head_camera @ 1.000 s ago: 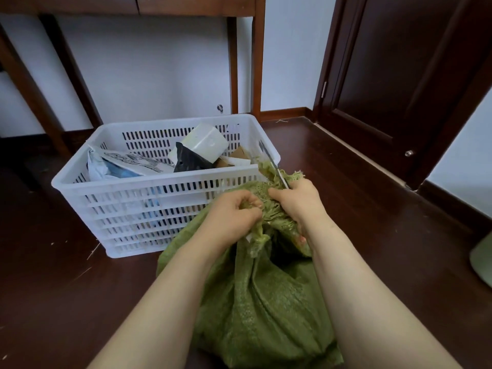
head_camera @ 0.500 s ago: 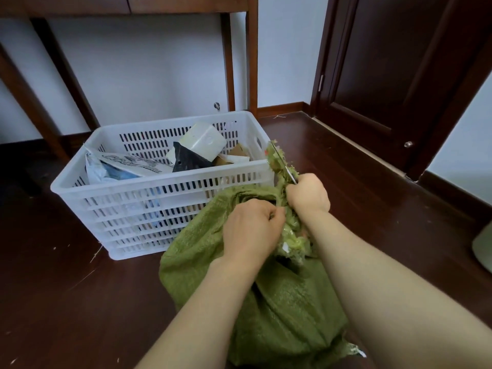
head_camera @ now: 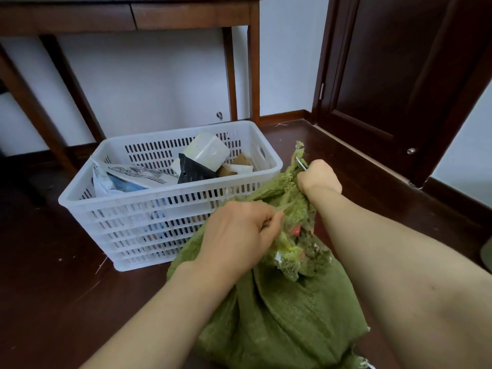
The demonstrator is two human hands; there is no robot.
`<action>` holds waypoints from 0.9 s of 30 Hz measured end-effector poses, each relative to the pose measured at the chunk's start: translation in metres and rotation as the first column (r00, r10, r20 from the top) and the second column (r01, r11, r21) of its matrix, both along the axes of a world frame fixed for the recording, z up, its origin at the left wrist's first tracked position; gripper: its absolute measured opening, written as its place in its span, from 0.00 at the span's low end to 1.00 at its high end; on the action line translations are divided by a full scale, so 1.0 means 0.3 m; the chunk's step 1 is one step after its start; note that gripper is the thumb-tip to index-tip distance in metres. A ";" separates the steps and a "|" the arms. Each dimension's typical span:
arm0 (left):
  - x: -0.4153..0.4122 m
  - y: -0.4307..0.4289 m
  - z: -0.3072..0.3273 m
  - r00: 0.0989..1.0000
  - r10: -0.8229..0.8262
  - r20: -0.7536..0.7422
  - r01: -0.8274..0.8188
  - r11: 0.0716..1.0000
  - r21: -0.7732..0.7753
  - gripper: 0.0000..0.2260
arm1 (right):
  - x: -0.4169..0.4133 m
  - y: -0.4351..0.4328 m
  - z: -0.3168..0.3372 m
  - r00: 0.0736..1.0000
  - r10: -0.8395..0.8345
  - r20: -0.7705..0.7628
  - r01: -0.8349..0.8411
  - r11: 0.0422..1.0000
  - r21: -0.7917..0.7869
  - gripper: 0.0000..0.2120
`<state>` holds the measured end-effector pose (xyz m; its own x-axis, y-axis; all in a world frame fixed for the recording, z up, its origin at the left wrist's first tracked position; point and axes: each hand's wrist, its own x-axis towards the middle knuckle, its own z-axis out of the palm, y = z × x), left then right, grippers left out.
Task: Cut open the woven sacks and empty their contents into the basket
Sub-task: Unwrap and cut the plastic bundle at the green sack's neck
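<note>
A green woven sack (head_camera: 282,315) stands on the dark floor in front of me, its top bunched and torn open, with colourful plastic showing in the gap. My left hand (head_camera: 239,233) grips the near edge of the sack's mouth. My right hand (head_camera: 318,179) grips the far edge together with a metal blade (head_camera: 300,163), of which only the tip shows. A white slotted plastic basket (head_camera: 149,206) stands just beyond the sack, to the left. It holds a white box, a black piece, cardboard and a printed bag.
A wooden table with dark legs (head_camera: 253,62) stands against the white wall behind the basket. A dark wooden door (head_camera: 399,75) is at the right, its frame reaching the floor. A pale object (head_camera: 487,254) shows at the right edge.
My hands have pulled apart, widening the tear in the sack's top. My right hand has moved up and right with the blade. My left hand has drawn back towards me.
</note>
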<state>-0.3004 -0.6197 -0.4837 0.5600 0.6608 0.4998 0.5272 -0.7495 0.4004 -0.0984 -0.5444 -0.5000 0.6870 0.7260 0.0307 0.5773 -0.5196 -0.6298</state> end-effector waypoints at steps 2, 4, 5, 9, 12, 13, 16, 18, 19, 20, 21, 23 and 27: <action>-0.034 -0.006 -0.008 0.998 0.020 0.059 -0.020 1.000 -0.008 0.20 | 0.018 0.002 -0.013 1.000 -0.022 -0.019 0.022 1.000 -0.007 0.08; -0.060 0.003 -0.021 0.984 0.084 0.159 -0.063 0.990 -0.128 0.18 | 0.026 0.001 -0.033 0.998 -0.013 -0.054 0.012 0.999 -0.036 0.06; -0.073 -0.001 -0.025 0.974 0.108 0.197 -0.075 0.982 -0.171 0.17 | 0.030 0.001 -0.043 0.998 0.002 -0.058 -0.005 0.999 -0.054 0.05; -0.093 -0.046 -0.015 0.983 0.000 0.182 -0.003 1.000 0.013 0.18 | 0.081 -0.004 -0.041 0.999 -0.047 -0.005 0.047 0.997 -0.060 0.09; -0.142 -0.019 -0.015 0.965 0.115 0.236 -0.082 0.986 -0.146 0.16 | 0.087 0.005 -0.026 1.000 -0.009 -0.007 0.008 0.998 -0.064 0.06; -0.151 0.004 -0.015 0.952 0.213 0.220 -0.148 0.949 -0.279 0.14 | 0.075 0.008 -0.022 0.998 0.041 -0.045 -0.045 0.996 -0.074 0.05; -0.173 0.065 -0.025 0.897 0.420 0.138 -0.227 0.705 -0.671 0.02 | 0.027 0.031 -0.005 0.911 0.166 -0.378 -0.182 0.983 -0.007 0.16; -0.164 0.092 -0.033 0.881 0.451 0.143 -0.175 0.592 -0.787 0.10 | 0.015 0.024 0.032 0.843 0.176 -0.508 -0.198 0.980 0.011 0.20; -0.160 0.101 -0.038 0.860 0.480 0.176 -0.137 0.548 -0.825 0.14 | 0.020 0.016 0.051 0.861 0.169 -0.480 -0.202 0.979 -0.017 0.20; -0.156 0.105 -0.039 0.835 0.510 0.208 -0.105 0.518 -0.849 0.17 | 0.028 0.008 0.072 0.892 0.159 -0.423 -0.192 0.981 -0.038 0.21; -0.149 0.105 -0.040 0.811 0.536 0.235 -0.077 0.496 -0.865 0.19 | 0.042 -0.002 0.094 0.934 0.150 -0.324 -0.176 0.983 -0.052 0.22; -0.133 0.111 -0.043 0.773 0.576 0.266 -0.056 0.479 -0.876 0.18 | 0.054 -0.025 0.138 0.989 0.128 -0.075 -0.130 0.991 -0.029 0.21; -0.069 0.112 -0.037 0.728 0.619 0.295 -0.049 0.476 -0.878 0.16 | -0.045 -0.098 0.210 0.952 0.305 0.027 -0.303 0.925 0.229 0.11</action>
<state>-0.3210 -0.5861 -0.4946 0.0329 0.9734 -0.2266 0.1465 0.2196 0.9645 -0.1118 -0.5737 -0.4370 0.4355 0.8742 0.2147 0.6784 -0.1620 -0.7166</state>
